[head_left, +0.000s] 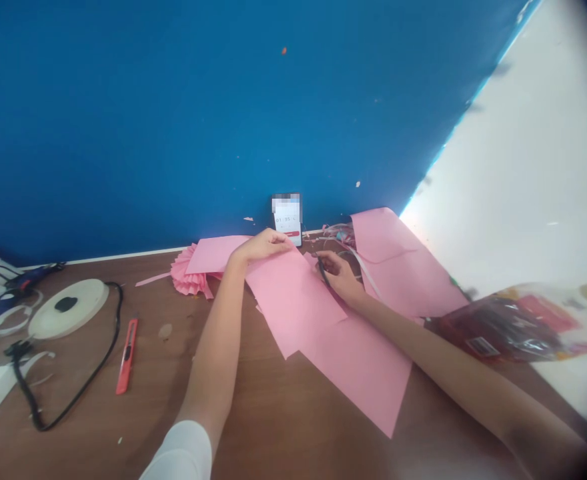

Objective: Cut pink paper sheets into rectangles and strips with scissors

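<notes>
My left hand (263, 245) pinches the top edge of a sheet of pink paper (293, 303) with its fingers together. That sheet partly overlaps a second pink sheet (363, 360) slanting toward the table's front. At the paper's right edge, my right hand (341, 275) is closed around a slim black-handled tool (322, 270). The tool's tip is too small to make out, so I cannot tell if it is a pen or scissors. Left of my left hand, another pink sheet (216, 252) lies against a pleated pink paper rosette (187, 273).
A phone (287, 223) showing a timer leans on the blue wall (173, 120). A red box cutter (127, 357), a round cream lid-like disc (71, 310) and a black cable (116, 333) lie left. To the right are pink paper (406, 267) and a plastic bag (523, 323).
</notes>
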{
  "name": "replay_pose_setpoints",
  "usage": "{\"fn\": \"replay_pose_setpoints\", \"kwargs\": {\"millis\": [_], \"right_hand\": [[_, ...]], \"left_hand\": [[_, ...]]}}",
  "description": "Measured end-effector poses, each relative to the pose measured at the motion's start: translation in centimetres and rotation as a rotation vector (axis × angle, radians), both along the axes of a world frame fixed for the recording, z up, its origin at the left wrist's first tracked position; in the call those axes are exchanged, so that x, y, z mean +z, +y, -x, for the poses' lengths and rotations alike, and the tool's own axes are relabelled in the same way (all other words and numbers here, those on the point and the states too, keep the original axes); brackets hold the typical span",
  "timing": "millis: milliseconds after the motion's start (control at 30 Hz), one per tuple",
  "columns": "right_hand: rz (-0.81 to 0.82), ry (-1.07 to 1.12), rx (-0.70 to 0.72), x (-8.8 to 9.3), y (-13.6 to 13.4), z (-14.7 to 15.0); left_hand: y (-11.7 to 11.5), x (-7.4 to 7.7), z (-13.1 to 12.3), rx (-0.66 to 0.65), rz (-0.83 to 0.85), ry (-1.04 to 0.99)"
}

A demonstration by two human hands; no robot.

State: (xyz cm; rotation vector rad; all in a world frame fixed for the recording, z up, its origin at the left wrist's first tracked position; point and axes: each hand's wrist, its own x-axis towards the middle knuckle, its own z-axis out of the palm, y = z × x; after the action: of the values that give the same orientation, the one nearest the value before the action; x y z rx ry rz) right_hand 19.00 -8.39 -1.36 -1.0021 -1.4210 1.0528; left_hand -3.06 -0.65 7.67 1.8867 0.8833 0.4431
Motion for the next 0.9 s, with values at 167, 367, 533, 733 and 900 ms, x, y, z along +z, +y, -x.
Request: {"fn": "replay_pose_setpoints", "kwargs": {"millis": [167, 367, 533, 733, 900], "right_hand": [[0.01, -0.024, 0.049, 0.7, -0.4, 0.1], [-0.038, -0.078, 0.06, 1.0, -0.7, 0.1], [-0.067, -0.113, 0.056, 0.6, -0.8, 0.1], [-0.055, -0.126, 0.032, 0.4, -0.8, 0.2], [-0.033, -0.085, 0.031, 0.1, -0.8, 0.2]], "left_hand": [[-0.5, 1.1, -0.4, -0.05, -0.065, 0.019], [-0.5, 1.8, -0.8, -0.039, -0.169, 0.042], [-0.5, 1.9, -0.7, 0.013, -0.229, 0.015], [-0.2, 1.8, -0.6, 0.031, -0.287, 0.043], [-0.1, 1.6, -0.8, 0.022, -0.282, 0.045]]}}
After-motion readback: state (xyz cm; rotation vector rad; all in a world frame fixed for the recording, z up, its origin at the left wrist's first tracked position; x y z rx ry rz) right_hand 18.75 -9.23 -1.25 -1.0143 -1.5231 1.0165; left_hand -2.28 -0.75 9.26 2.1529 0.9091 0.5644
